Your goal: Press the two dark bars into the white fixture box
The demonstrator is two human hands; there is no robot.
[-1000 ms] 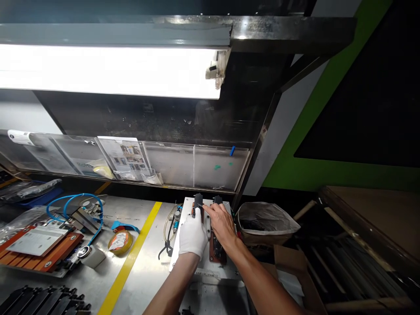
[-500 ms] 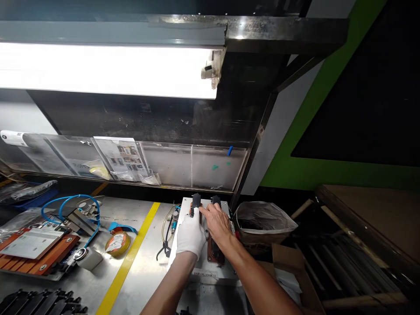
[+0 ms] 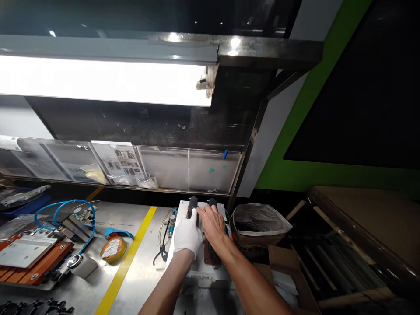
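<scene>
My left hand (image 3: 188,234), in a white glove, is closed at the lower end of a black elongated part (image 3: 193,207) on the left of a white fixture plate (image 3: 183,205). Bare and curled, my right hand (image 3: 213,222) lies over the right half of the plate, its index finger reaching toward that same black part. What its fingers pinch is hidden. Behind them shows the top of a second black part (image 3: 212,202). A dark brown block (image 3: 211,259) shows below my right hand.
Left of the plate are black cables (image 3: 160,253), yellow tape on the bench (image 3: 131,253), a tape roll (image 3: 113,250), blue tubing (image 3: 93,218) and orange plates (image 3: 49,264). A lined bin (image 3: 262,218) and cardboard box (image 3: 285,260) stand right. A lamp (image 3: 108,81) hangs above.
The view has shifted slightly, so the lamp and frame sit lower and the scene a little further left. Both hands stay at the same spot on the fixture.
</scene>
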